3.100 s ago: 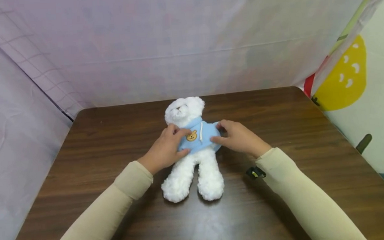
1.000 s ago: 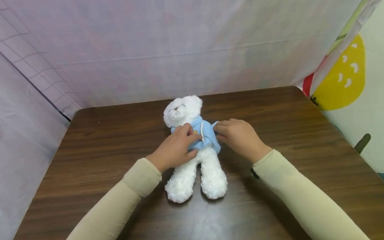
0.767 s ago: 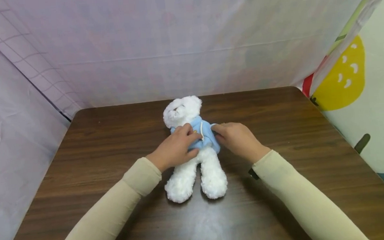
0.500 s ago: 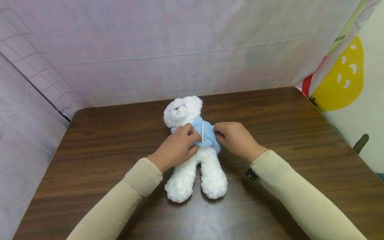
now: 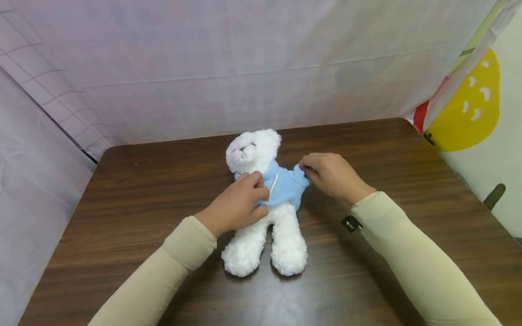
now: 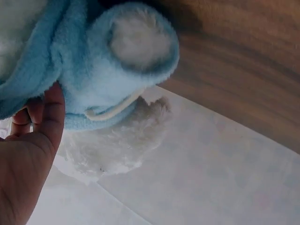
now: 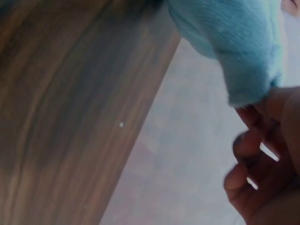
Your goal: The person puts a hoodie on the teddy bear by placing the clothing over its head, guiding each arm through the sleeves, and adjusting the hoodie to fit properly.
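Observation:
A white plush teddy bear [image 5: 287, 240] lies on its back, head toward the far side, in a light blue hoodie [image 5: 289, 186] with a white drawstring. My left hand [image 5: 241, 203] pinches the hoodie's front and covers its printed badge. In the left wrist view, fingertips of the left hand [image 6: 33, 154] grip the blue cloth, and a white furry paw [image 6: 140, 40] fills a sleeve's cuff. My right hand [image 5: 334, 176] pinches the end of the other sleeve [image 7: 248, 75] and stretches it outward. No fur shows at that cuff in the right wrist view.
The bear lies on a dark wooden table [image 5: 156, 188]. A pale cloth wall [image 5: 255, 60] rises behind the far edge, and white cloth hangs at both sides. A small dark device [image 5: 351, 223] sits under my right wrist.
My right hand has moved outward and slightly away, drawing the sleeve out straighter. The hoodie's front has spread wider. My left hand, which shifted inward over the badge earlier, stays on the hoodie's front.

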`<state>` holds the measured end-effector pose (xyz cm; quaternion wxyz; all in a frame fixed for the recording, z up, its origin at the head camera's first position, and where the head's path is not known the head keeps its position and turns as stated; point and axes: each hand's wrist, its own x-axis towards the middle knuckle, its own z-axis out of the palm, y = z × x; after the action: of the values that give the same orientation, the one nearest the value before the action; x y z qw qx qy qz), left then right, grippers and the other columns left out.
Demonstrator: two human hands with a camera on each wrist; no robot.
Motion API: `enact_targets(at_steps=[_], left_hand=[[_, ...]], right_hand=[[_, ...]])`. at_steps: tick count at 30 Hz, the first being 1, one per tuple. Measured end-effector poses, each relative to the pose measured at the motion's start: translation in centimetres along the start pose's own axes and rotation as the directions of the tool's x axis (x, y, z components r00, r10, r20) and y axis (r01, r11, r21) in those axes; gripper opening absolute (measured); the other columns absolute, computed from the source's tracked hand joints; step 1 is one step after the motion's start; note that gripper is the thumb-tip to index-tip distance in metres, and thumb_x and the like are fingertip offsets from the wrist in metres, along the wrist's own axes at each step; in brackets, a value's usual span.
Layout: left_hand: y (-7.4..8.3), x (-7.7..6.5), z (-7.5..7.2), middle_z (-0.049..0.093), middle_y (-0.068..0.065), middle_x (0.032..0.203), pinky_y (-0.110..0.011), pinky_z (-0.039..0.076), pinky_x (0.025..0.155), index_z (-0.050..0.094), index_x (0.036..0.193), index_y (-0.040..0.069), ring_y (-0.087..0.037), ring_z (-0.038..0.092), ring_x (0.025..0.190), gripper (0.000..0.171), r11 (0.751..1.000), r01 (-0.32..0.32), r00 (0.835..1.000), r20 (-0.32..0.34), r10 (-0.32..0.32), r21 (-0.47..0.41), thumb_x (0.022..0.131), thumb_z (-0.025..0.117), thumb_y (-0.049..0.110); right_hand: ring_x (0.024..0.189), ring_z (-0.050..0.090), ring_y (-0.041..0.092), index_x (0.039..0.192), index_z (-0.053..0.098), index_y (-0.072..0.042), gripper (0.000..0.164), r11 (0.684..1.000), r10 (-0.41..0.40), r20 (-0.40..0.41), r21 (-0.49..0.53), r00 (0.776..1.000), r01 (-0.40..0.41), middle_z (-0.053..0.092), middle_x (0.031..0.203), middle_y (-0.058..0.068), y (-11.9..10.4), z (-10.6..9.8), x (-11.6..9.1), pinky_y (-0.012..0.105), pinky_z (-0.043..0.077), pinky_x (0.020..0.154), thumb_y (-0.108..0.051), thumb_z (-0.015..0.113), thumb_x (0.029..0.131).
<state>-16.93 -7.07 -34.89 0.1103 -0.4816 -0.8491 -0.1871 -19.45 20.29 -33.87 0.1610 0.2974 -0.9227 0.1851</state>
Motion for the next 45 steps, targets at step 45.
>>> enact_targets(at_steps=[45], left_hand=[[0.8, 1.0, 1.7, 0.048, -0.015, 0.127, -0.048, 0.046, 0.09, 0.068, 0.108, 0.02, -0.036, 0.042, 0.117, 0.02, 0.948, 0.112, 0.994, -0.021, -0.11, 0.296, 0.091, 0.069, 0.031]], right_hand=[[0.068, 0.057, 0.014, 0.084, 0.067, -0.009, 0.011, 0.978, -0.202, -0.028, -0.064, 0.979, 0.199, 0.062, 0.079, 0.001, -0.9, 2.2, -1.7, 0.034, 0.051, 0.069, -0.001, 0.07, 0.09]])
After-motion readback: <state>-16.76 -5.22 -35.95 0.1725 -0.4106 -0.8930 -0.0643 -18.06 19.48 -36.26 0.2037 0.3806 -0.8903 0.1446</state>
